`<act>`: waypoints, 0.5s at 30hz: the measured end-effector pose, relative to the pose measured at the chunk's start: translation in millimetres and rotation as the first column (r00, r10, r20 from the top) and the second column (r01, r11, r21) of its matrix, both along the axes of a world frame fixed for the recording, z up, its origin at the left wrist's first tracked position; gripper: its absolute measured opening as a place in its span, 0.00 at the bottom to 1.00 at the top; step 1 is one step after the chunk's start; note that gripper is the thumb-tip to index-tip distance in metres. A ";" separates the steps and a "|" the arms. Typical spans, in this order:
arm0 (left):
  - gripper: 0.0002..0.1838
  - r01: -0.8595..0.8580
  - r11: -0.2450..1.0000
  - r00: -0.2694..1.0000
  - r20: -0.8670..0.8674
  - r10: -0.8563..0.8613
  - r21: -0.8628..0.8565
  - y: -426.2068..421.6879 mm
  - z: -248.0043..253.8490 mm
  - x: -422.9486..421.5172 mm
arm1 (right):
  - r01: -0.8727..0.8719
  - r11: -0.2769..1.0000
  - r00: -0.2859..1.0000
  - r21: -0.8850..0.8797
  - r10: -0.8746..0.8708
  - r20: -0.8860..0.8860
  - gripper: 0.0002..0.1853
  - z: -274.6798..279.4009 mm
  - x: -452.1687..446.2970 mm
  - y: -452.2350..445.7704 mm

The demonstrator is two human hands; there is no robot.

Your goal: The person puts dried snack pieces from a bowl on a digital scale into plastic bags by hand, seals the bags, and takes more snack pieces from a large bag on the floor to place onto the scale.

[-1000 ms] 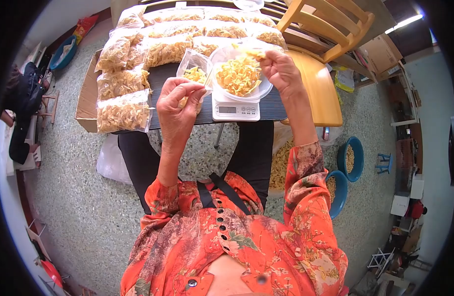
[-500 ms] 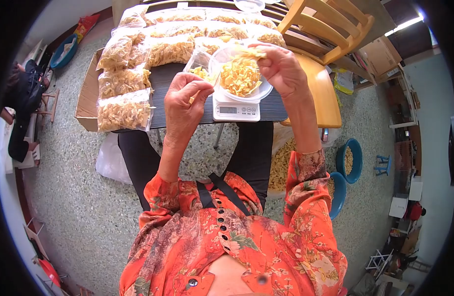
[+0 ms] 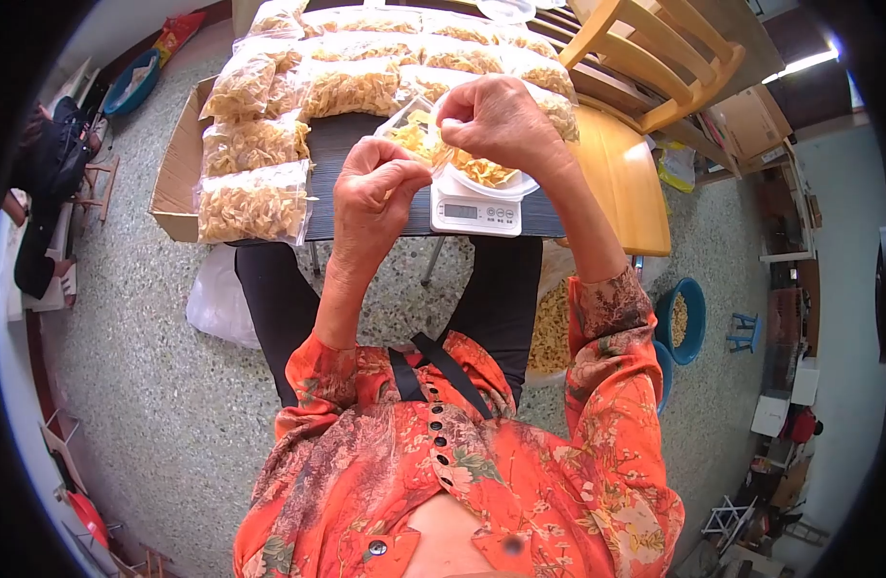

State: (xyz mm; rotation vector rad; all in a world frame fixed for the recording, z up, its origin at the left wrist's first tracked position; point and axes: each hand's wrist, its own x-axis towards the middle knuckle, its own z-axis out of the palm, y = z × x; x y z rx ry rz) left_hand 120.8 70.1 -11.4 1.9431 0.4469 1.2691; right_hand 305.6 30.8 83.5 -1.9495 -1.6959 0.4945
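Note:
My left hand [image 3: 377, 193] pinches the edge of a clear plastic bag [image 3: 414, 135] that holds some yellow dried pieces. Over the bag's mouth and the left part of the bowl is my right hand [image 3: 496, 120], its fingers curled; what they hold, if anything, is hidden. The white bowl [image 3: 525, 185], partly covered by my right hand, contains yellow dried pieces [image 3: 483, 170]. It rests on a white digital scale [image 3: 476, 214] at the near edge of the dark table [image 3: 337, 154].
Filled clear bags [image 3: 255, 204] lie in rows along the table's left and back. A cardboard box [image 3: 178, 183] stands at its left, a wooden chair [image 3: 616, 173] at its right. Blue basins [image 3: 688, 323] are on the floor. Another person [image 3: 43, 212] is at far left.
My right hand has moved left from the bowl's right side to the bag's mouth. The view has shifted slightly, and the bag now sits beneath my right fingers.

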 end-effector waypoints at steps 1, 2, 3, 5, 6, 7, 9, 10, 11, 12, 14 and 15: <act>0.08 -0.003 1.000 1.000 0.001 0.003 -0.004 0.5 -1.3 0.5 | -0.010 1.000 0.994 0.006 0.009 0.108 0.09 1.8 -3.8 -0.3; 0.08 0.006 1.000 1.000 0.006 -0.006 0.005 0.7 -2.6 1.4 | -0.018 1.000 0.977 0.013 0.015 0.213 0.09 4.0 -7.5 0.3; 0.08 0.018 1.000 1.000 0.009 -0.018 0.014 0.0 -2.7 2.1 | -0.054 0.998 0.974 0.028 0.046 0.223 0.10 5.0 -10.3 3.0; 0.08 0.022 1.000 0.999 0.023 -0.022 0.016 -3.3 -1.7 4.7 | -0.066 0.996 0.969 0.054 0.051 0.241 0.09 1.7 -14.2 10.3; 0.08 0.021 1.000 0.999 0.038 -0.022 0.023 -4.1 0.0 5.3 | -0.084 0.993 0.963 0.085 0.059 0.261 0.09 0.4 -15.8 14.5; 0.08 0.021 0.999 0.999 0.039 -0.022 0.024 -4.4 1.7 4.6 | -0.090 0.987 0.962 0.135 0.051 0.268 0.09 -4.1 -16.9 17.2; 0.08 -0.009 0.999 0.998 0.061 0.006 0.036 -4.8 4.3 2.2 | -0.110 0.977 0.971 0.183 0.066 0.228 0.09 -9.7 -20.7 20.6; 0.08 -0.005 0.999 0.998 0.061 0.003 0.037 -3.9 3.9 1.4 | -0.124 0.965 0.979 0.232 0.080 0.190 0.09 -12.5 -22.3 21.8; 0.09 -0.026 0.999 0.997 0.077 0.023 0.040 -1.9 2.7 0.2 | -0.129 0.972 0.971 0.194 0.085 0.224 0.11 -20.0 -20.5 26.2; 0.09 -0.046 0.998 0.995 0.095 0.042 0.042 0.0 2.2 -1.1 | -0.126 0.973 0.971 0.194 0.080 0.225 0.11 -18.8 -20.6 25.2; 0.09 -0.057 0.995 0.993 0.104 0.049 0.078 2.0 1.6 -2.9 | -0.254 0.959 0.896 -0.124 0.281 0.345 0.13 -17.4 -21.0 22.0; 0.09 -0.069 0.996 0.990 0.127 0.061 0.063 1.7 0.7 -2.1 | -0.309 0.937 0.882 -0.162 0.346 0.319 0.11 -14.8 -23.4 21.4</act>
